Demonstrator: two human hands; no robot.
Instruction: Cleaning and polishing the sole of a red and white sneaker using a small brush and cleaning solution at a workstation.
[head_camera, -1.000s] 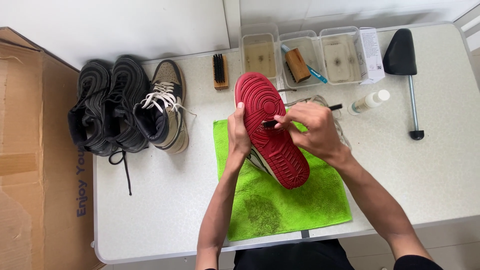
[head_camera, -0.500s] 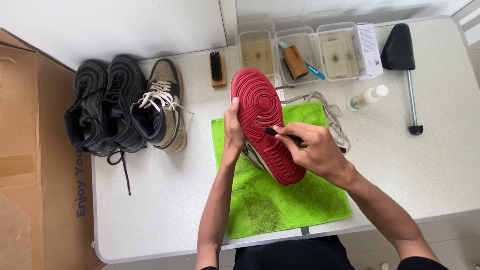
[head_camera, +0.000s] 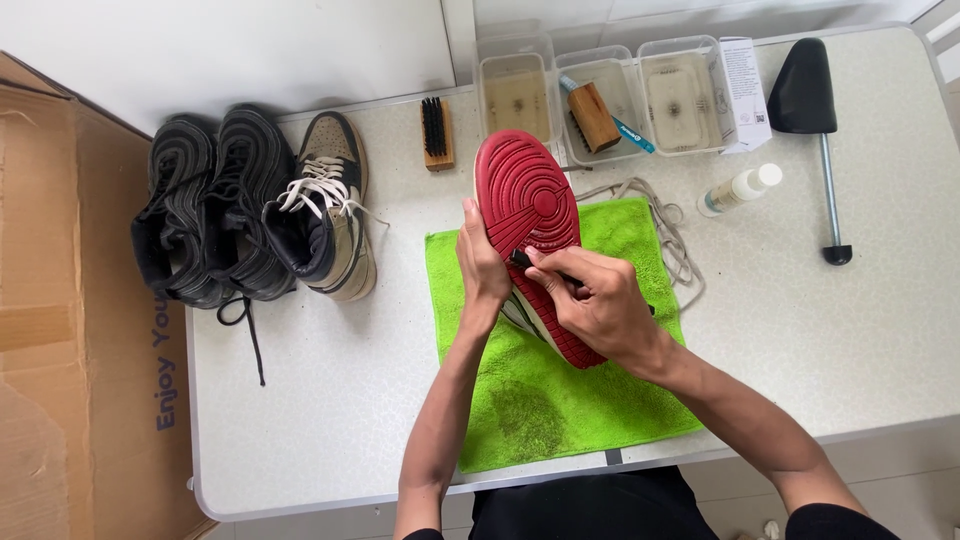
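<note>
A sneaker with a red sole (head_camera: 527, 205) is held sole-up over a bright green cloth (head_camera: 560, 400) on the white table. My left hand (head_camera: 482, 262) grips the shoe's left edge. My right hand (head_camera: 598, 300) lies across the sole and pinches a small dark brush (head_camera: 522, 259), its tip pressed to the middle of the red sole. The shoe's heel end is hidden under my right hand.
Two black sneakers (head_camera: 205, 215) and a tan high-top (head_camera: 330, 215) stand at the left. Behind are a wooden brush (head_camera: 436, 133), three clear tubs (head_camera: 600, 95), a white box, a small bottle (head_camera: 738, 188), a black shoe tree (head_camera: 812, 120) and loose laces (head_camera: 672, 235). A cardboard box (head_camera: 60, 330) stands at the far left.
My right hand with the small brush has slid left and down along the red sole. The shoe and my left hand stay about where they were.
</note>
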